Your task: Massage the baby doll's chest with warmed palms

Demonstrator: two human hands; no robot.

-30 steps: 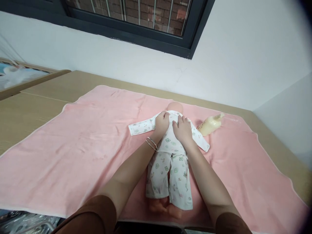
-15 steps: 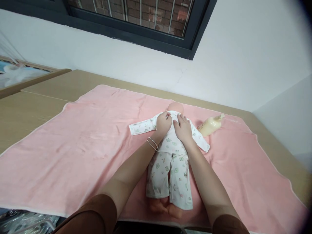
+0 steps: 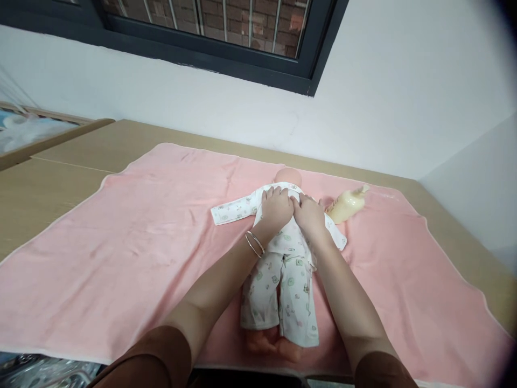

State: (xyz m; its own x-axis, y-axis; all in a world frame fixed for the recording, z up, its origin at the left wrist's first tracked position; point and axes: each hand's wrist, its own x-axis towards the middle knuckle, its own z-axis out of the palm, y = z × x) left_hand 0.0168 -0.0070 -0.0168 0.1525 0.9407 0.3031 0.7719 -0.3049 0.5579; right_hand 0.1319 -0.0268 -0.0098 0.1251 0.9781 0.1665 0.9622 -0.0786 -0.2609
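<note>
I see left hand [image 3: 278, 209] flat, grip open, on doll's shirt [image 3: 287, 238]; right hand [image 3: 311, 215] alongside, grip: can't tell.

- Cloth [image 3: 153, 237]: on the desk [image 3: 76, 143], its far edge short of the desk's far edge.
- Doll [image 3: 288, 245]: on the cloth, right of its middle, head toward the far edge, feet by the near edge.
- Bottle [image 3: 347, 206]: on the cloth, right of the doll, toward the far right corner.
- Left hand [image 3: 278, 209] and right hand [image 3: 311, 215]: side by side on the doll's upper body.
- Wall [image 3: 375, 108]: behind the desk, with the window [image 3: 226, 32] in it.
</note>
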